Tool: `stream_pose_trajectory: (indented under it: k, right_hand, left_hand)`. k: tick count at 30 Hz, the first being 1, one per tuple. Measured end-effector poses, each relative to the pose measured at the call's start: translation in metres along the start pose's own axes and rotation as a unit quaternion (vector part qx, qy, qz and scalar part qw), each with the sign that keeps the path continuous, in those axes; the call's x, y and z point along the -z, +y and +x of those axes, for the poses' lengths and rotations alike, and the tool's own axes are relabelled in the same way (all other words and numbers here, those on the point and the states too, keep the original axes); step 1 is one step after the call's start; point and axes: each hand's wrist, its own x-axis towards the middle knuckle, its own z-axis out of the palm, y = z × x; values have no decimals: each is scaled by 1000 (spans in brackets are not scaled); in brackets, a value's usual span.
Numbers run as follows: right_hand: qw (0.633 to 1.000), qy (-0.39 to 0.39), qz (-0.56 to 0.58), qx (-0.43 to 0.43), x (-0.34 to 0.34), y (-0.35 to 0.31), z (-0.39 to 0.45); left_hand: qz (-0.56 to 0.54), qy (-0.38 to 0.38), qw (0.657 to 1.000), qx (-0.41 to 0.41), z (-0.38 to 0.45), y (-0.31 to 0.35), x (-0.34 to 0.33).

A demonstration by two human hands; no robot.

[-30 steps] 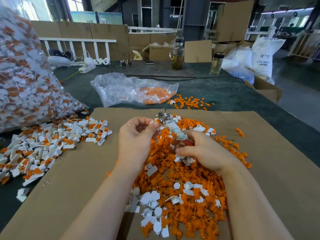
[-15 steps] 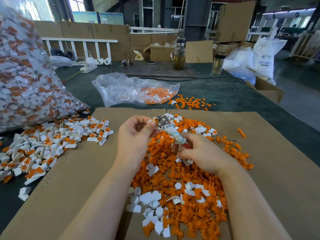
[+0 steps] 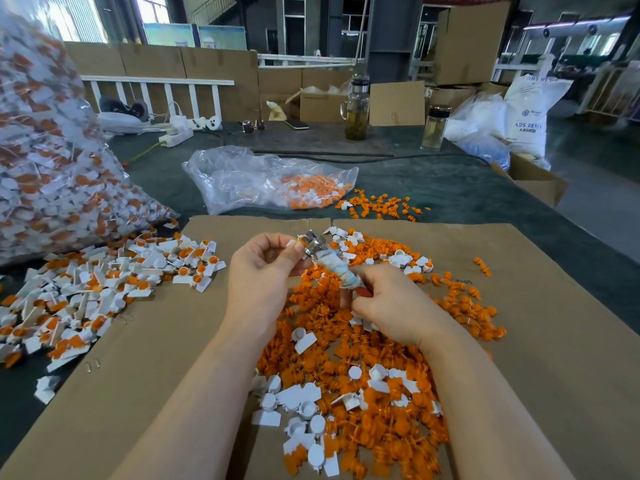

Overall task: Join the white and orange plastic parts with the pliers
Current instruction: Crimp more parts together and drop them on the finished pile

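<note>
Right hand (image 3: 391, 303) curled round the cloth-wrapped handles of the pliers (image 3: 325, 258), whose dull metal head pointed up and away from me. Left hand (image 3: 266, 271) pinched a small white plastic part (image 3: 294, 242) between thumb and fingertips, right at the pliers' nose. Beneath both wrists lay a heap of ribbed orange plugs (image 3: 346, 341) mixed with flat, round-ended white tags (image 3: 301, 400), all on creased brown cardboard (image 3: 554, 341). To my left sat a spread of joined white-and-orange pieces (image 3: 104, 289), beside a bulging clear bag (image 3: 45, 168) of more.
</note>
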Motion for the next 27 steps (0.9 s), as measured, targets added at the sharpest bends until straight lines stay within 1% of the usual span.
stream_pose_trajectory:
  k: [4, 5, 7, 9, 11, 13, 14, 18, 19, 20, 21, 22, 24, 25, 26, 27]
  right_hand:
    - [1000, 11, 6, 6, -3, 2, 1]
    - [1000, 24, 15, 4, -4, 2, 1]
    - [998, 57, 31, 0, -5, 4, 2]
    - [994, 97, 41, -5, -3, 7, 3]
    - [990, 132, 56, -15, -1, 10, 4]
    - [986, 145, 73, -23, 0, 11, 4]
    - [987, 143, 72, -22, 0, 12, 4]
    - [996, 89, 22, 14, -2, 9, 4]
    - [997, 68, -3, 23, -4, 8, 4]
    - [998, 51, -31, 31, -6, 7, 5]
    - [996, 39, -65, 40, -9, 6, 6]
    - [994, 30, -98, 47, -11, 5, 6]
    - [987, 18, -149, 50, -13, 5, 8]
    - [985, 16, -167, 46, -14, 5, 9]
    - [982, 18, -184, 41, -15, 7, 9]
    - [979, 23, -201, 35, -16, 8, 10]
  left_hand:
    - [-35, -3, 999, 33, 0, 3, 3]
    - [-58, 6, 997, 50, 1, 4, 5]
    - [-124, 54, 986, 99, 5, 6, 13]
    - [-218, 130, 953, 165, 13, 9, 26]
    - [-320, 206, 899, 216, 21, 10, 42]
    - [-404, 253, 848, 230, 29, 9, 58]
    - [-427, 264, 834, 228, 32, 8, 64]
    - [-483, 273, 810, 191, 38, 4, 79]
    - [-489, 267, 810, 185, 39, 3, 81]
    - [-480, 257, 818, 183, 38, 4, 82]
    - [-451, 239, 839, 187, 37, 5, 81]
    - [-396, 208, 873, 193, 37, 6, 81]
    - [-221, 105, 952, 184, 34, 9, 77]
    - [-125, 39, 977, 166, 32, 10, 76]
    - [-36, -29, 987, 152, 29, 12, 74]
    - [42, -93, 984, 147, 26, 14, 72]
